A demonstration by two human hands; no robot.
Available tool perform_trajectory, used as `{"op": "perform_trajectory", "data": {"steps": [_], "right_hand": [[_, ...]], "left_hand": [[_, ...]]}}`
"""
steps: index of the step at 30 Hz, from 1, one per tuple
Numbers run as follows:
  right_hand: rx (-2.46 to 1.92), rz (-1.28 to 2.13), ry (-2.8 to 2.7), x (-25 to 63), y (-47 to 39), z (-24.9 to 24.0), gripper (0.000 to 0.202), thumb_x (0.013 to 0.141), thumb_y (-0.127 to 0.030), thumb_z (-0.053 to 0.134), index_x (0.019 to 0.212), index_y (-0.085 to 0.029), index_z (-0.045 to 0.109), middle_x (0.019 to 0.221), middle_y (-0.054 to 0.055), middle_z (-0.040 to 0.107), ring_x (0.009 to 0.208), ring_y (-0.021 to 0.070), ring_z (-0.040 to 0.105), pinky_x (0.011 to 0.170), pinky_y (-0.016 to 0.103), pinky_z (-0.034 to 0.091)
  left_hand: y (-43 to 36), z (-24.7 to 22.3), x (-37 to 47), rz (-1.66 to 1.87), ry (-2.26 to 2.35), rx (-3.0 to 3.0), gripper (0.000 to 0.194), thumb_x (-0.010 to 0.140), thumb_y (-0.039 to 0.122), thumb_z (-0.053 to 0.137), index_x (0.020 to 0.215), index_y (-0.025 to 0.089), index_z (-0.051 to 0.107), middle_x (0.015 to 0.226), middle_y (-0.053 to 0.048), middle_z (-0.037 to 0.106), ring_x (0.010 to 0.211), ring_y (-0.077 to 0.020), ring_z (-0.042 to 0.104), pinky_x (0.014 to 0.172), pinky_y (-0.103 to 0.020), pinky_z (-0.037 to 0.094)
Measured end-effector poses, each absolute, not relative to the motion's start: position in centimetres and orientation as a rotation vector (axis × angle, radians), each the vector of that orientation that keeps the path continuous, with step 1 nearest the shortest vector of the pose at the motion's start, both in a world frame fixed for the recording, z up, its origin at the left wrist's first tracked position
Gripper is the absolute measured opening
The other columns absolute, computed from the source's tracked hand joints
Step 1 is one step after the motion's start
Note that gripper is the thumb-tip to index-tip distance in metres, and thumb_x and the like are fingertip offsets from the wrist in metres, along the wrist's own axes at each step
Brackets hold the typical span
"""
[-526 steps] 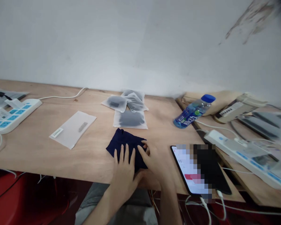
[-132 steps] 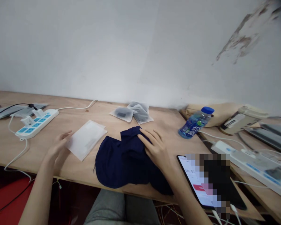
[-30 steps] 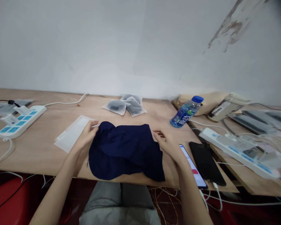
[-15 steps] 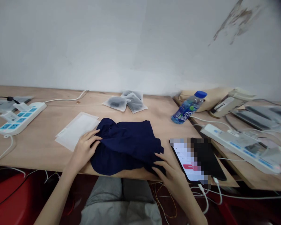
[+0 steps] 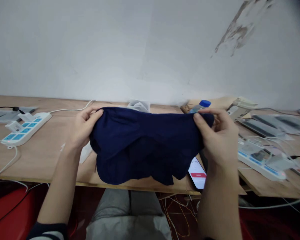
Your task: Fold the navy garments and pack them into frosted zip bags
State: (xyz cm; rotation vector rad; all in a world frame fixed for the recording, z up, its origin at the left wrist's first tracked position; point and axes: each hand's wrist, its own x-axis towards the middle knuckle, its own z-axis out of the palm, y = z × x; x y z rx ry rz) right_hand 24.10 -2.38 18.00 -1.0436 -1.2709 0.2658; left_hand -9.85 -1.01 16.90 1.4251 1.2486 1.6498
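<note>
A dark navy cloth [image 5: 145, 143] hangs stretched between my two hands, above the front part of the table. Its top edge runs nearly straight, while the lower edge is uneven and drapes loosely. My left hand [image 5: 83, 125] pinches the upper left corner between thumb and fingers. At the upper right corner, my right hand [image 5: 217, 133] grips the fabric with the thumb in front and the fingers behind. Whether the cloth is a garment, I cannot tell. Behind it, white sheets [image 5: 86, 152] and clear plastic packets [image 5: 139, 106] are mostly hidden.
A phone [image 5: 197, 173] with a lit screen lies by my right forearm. Power strips stand at left [image 5: 27, 128] and right [image 5: 262, 163], with white cables about them. A blue-capped bottle [image 5: 201, 106], a cup [image 5: 241, 108] and wrapped packets [image 5: 262, 126] sit at the back right.
Both hands have taken hold of the navy cloth and lifted it off the table. It was lying bunched and is now spread wider, hanging between them.
</note>
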Motion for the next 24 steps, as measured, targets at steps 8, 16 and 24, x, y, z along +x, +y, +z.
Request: {"op": "perform_trajectory", "data": {"steps": [8,16,24], "right_hand": [[-1.095,0.931,-1.311,24.9,2.5,18.7,0.028,0.071,-0.041,0.079,0.085,-0.020,0.067,0.079,0.001,0.068,0.068,0.0157,0.064,0.061,0.027,0.055],[-1.744,0.652,-1.437,22.0,8.3,7.1,0.020,0.078,-0.020,0.061,0.096,-0.011,0.063,0.091,0.014,0.069,0.094,0.0307,0.066,0.085,0.046,0.053],[-1.433,0.118,-2.164,20.9,5.4,2.8,0.042,0.093,-0.035,0.041,0.128,-0.015,0.056,0.137,0.017,0.054,0.130,0.0289,0.047,0.109,0.045,0.036]], "left_hand": [[1.6,18.2,-12.2,1.337,1.249,1.318,0.037,0.069,0.042,0.075,0.094,0.015,0.072,0.082,-0.007,0.073,0.075,-0.0198,0.069,0.066,-0.029,0.056],[6.2,7.2,-9.2,1.145,1.839,1.657,0.026,0.080,0.030,0.064,0.099,0.014,0.065,0.095,-0.013,0.071,0.100,-0.0290,0.067,0.090,-0.044,0.051],[2.4,3.3,-6.9,0.666,1.563,2.567,0.057,0.090,0.054,0.050,0.139,0.027,0.048,0.151,-0.011,0.041,0.141,-0.0319,0.033,0.116,-0.053,0.024]]}}
